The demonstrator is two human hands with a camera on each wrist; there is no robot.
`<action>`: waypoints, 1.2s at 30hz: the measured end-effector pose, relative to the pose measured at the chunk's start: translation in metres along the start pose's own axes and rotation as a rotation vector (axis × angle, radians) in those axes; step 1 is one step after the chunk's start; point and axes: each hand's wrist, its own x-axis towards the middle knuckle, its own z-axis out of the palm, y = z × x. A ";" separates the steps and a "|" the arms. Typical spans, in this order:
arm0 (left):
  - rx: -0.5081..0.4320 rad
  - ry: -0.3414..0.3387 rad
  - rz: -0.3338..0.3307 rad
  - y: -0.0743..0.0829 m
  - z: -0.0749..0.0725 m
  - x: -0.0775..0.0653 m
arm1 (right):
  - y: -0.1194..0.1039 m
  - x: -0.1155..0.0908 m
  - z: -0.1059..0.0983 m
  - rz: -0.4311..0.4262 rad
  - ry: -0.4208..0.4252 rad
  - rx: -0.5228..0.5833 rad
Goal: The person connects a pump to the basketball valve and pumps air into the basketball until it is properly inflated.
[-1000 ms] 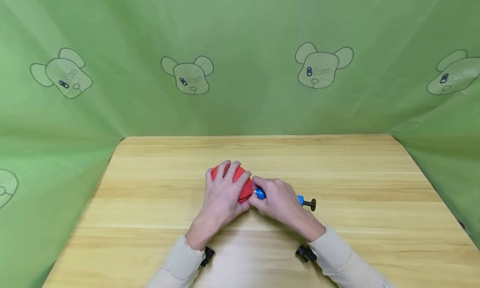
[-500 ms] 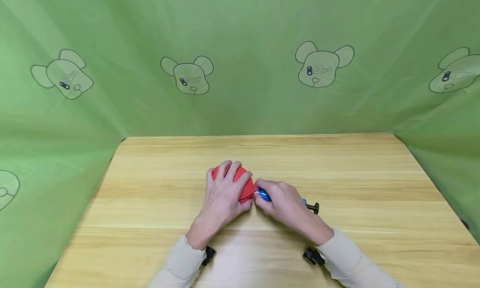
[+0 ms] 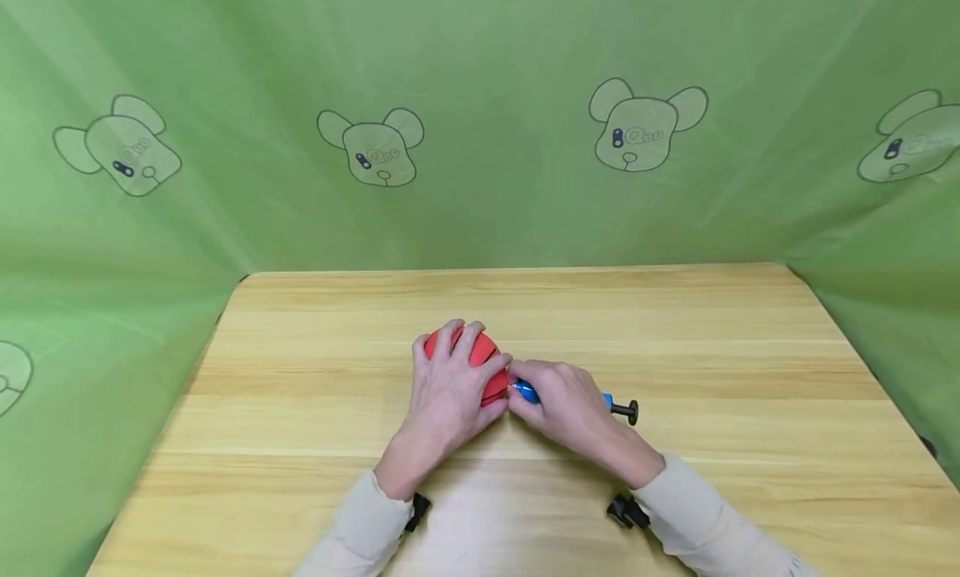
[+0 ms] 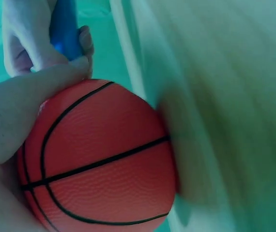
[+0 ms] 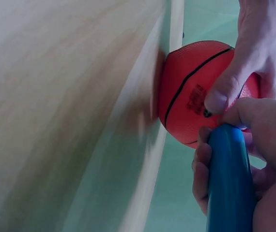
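A small red basketball (image 3: 483, 349) with black lines rests on the table near its middle. My left hand (image 3: 447, 393) grips it from above, fingers spread over the top, with the thumb low on the right side. In the right wrist view that thumb presses the ball beside a small dark spot. My right hand (image 3: 566, 403) holds a blue hand pump (image 5: 230, 179), its tip end pointing at the ball's right side. Past the hand sticks out the pump's black plunger handle (image 3: 624, 411). Fingers hide the tip, so I cannot tell whether it enters the ball.
The wooden table (image 3: 315, 494) spreads out on all sides of the hands. A green curtain (image 3: 495, 218) with printed bear heads hangs behind it and at both sides. Black wrist straps (image 3: 626, 511) show under the sleeves.
My right hand drew the pump slightly right, then came back a little toward the ball. My left index finger and thumb now reach farther right, up to the right fingertips.
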 end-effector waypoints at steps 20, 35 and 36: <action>-0.102 0.111 0.017 -0.004 0.006 -0.002 | -0.003 0.002 -0.001 0.067 -0.013 0.073; -0.096 0.107 0.031 0.000 0.007 -0.001 | -0.002 -0.002 -0.003 0.054 -0.009 0.056; -0.099 0.105 0.031 0.000 0.007 -0.001 | -0.002 -0.003 -0.003 0.053 -0.009 0.054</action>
